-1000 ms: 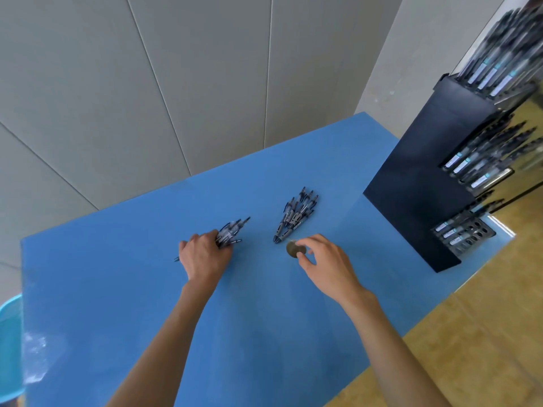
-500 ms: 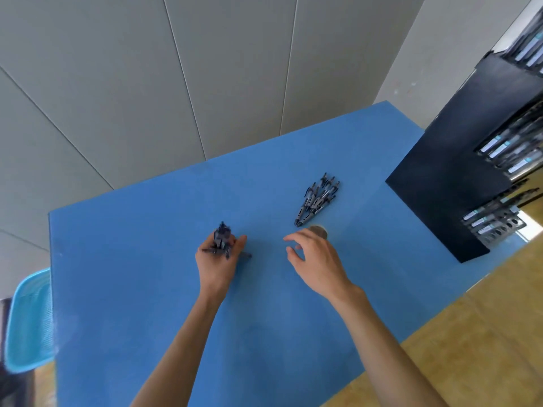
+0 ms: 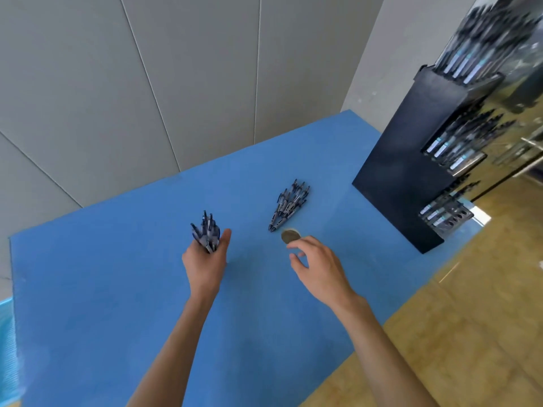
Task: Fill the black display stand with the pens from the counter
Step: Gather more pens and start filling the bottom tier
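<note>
Blue counter point(image 3: 117, 289) under both my arms. Black display stand point(image 3: 411, 171) at right end, tiers partly filled with pens. My left hand point(image 3: 205, 262) grips bundle of pens point(image 3: 207, 232), tips up. My right hand point(image 3: 317, 268) loose, fingers relaxed, holding nothing, just beside round disc point(image 3: 290, 236). Loose pen pile point(image 3: 288, 205) lies beyond disc.
</note>
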